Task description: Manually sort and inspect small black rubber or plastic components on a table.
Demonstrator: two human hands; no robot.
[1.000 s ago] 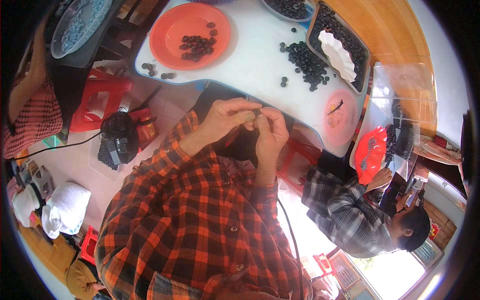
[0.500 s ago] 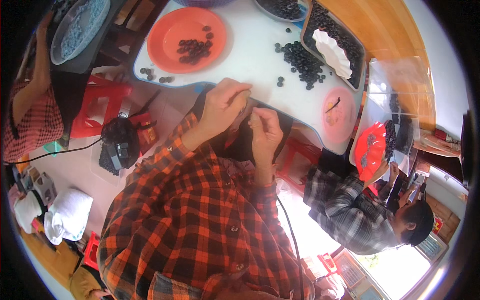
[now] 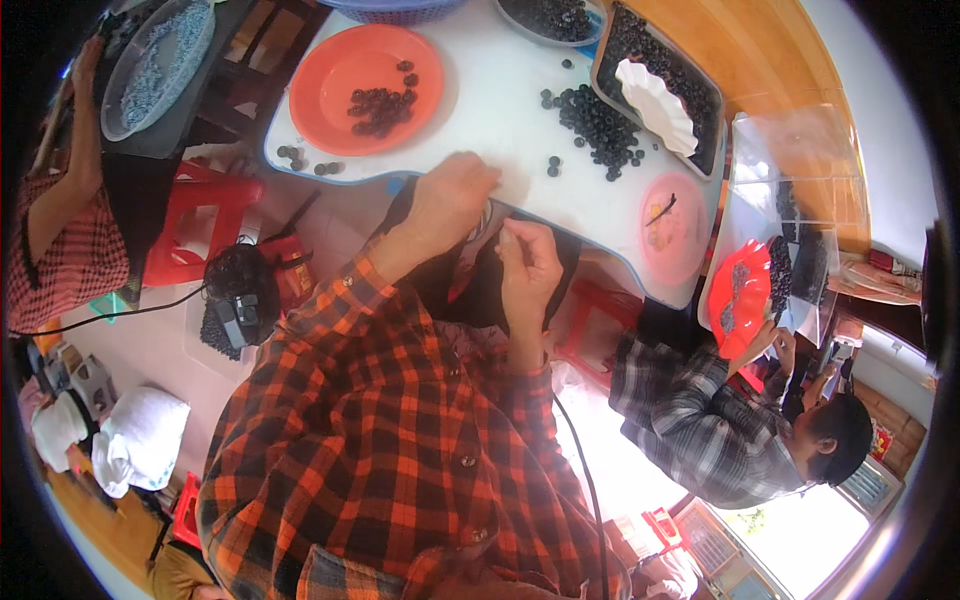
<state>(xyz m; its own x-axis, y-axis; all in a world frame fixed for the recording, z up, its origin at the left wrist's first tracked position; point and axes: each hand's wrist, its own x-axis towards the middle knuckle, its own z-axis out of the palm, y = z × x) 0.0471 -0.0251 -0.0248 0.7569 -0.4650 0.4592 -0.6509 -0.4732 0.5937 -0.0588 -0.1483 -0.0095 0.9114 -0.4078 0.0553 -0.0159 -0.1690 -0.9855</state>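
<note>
My left hand [image 3: 452, 203] is closed at the near edge of the white table [image 3: 490, 120], thumb and fingers pressed together. Just right of it and a little nearer, my right hand [image 3: 530, 268] pinches with thumb and forefinger. A gap separates the two hands. Whatever either one holds is too small or hidden to make out. Beyond my left hand stands an orange-red basin [image 3: 320, 105] with a cluster of small dark round pieces [image 3: 383, 112] in it. A loose pile of similar black pieces [image 3: 600, 125] lies on the table to the right.
A dark tray [image 3: 712, 165] of black pieces carries a white scalloped dish [image 3: 650, 105]. A pink plate [image 3: 662, 265] is at the table's right end. At right, a person in grey plaid [image 3: 690, 420] works by a red scalloped dish [image 3: 735, 300]. A red stool [image 3: 205, 220] stands left.
My left hand has turned slightly, its fingertips dipping over and hiding the grip. My right hand stays nearly in place, still pinched. The whole view has shifted a little.
</note>
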